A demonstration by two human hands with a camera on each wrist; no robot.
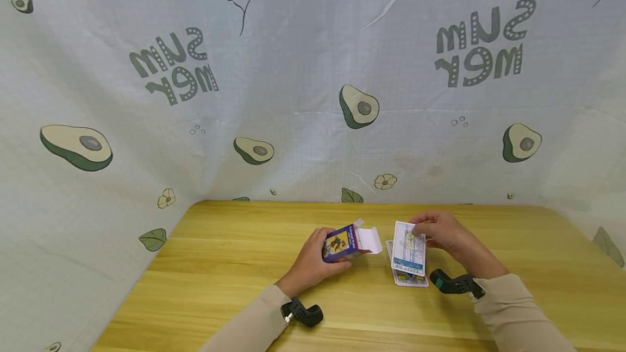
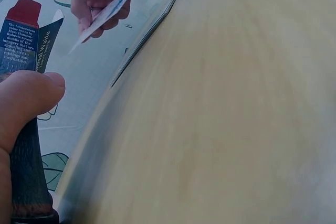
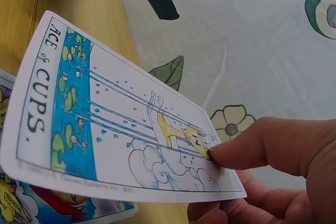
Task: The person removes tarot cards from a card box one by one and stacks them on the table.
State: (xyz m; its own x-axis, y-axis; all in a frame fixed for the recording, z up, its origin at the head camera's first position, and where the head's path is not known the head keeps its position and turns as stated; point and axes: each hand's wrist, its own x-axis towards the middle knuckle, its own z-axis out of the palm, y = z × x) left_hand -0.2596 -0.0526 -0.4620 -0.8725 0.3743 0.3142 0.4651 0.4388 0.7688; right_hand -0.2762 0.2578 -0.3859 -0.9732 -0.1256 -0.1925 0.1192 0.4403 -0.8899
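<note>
My right hand (image 1: 447, 238) pinches an Ace of Cups tarot card (image 3: 131, 114) by its far end, thumb on the printed face. The card is held tilted over other tarot cards (image 1: 413, 281) lying on the table, and it covers most of them in the head view. In my left hand (image 1: 315, 259) is a blue card box (image 1: 340, 243) with a picture on its front. Its white end flap (image 1: 369, 239) stands open toward the cards. The left wrist view shows the thumb (image 2: 37, 95) along the box's side and printed text (image 2: 18, 43) near its red flap.
The wooden table (image 1: 220, 270) runs back to a pale curtain (image 1: 303, 69) printed with avocados and leaves. Black wrist camera mounts (image 1: 305, 313) stick out beside both forearms, the right one (image 1: 455, 282) close to the cards.
</note>
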